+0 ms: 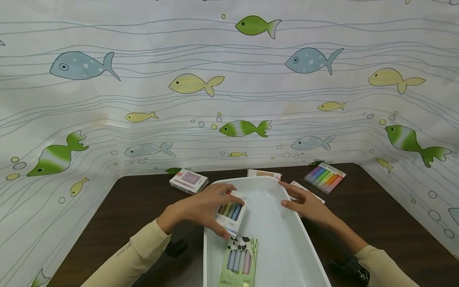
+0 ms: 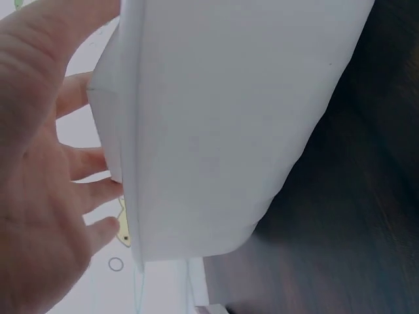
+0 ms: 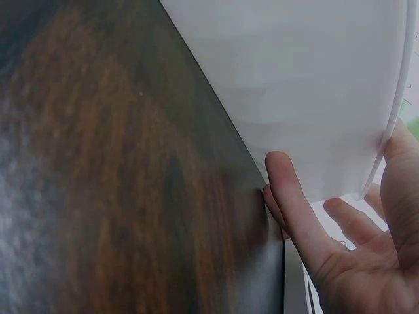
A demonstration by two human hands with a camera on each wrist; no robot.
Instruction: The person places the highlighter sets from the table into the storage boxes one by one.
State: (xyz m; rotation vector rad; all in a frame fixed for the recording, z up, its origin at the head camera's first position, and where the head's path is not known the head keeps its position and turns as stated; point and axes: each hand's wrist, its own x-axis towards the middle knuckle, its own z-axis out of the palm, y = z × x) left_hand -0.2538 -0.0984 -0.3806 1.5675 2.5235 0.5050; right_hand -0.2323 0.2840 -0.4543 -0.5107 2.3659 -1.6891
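Note:
A long white plastic tray (image 1: 272, 223) stands on the dark table. My left hand (image 1: 202, 205) reaches over its left rim and grips a white box of coloured pens (image 1: 233, 223) between thumb and fingertips. The box is tilted inside the tray's left side; in the left wrist view the tray wall (image 2: 229, 131) hides most of it. Just nearer to me, a green panda-print pack of pastel pens (image 1: 236, 265) lies in the tray. My right hand (image 1: 308, 203) rests at the far right rim, thumb over the inside, with some fingers extended along the outer wall (image 3: 314, 98).
Behind the tray's left corner sits a pink-and-white box (image 1: 189, 181). Another flat box (image 1: 264, 173) is partly hidden behind the far rim. A white-edged pack (image 1: 308, 191) lies beyond my right hand, and a rainbow marker pack (image 1: 325, 177) lies farther right. A fish-print sheet (image 1: 229, 99) surrounds the table.

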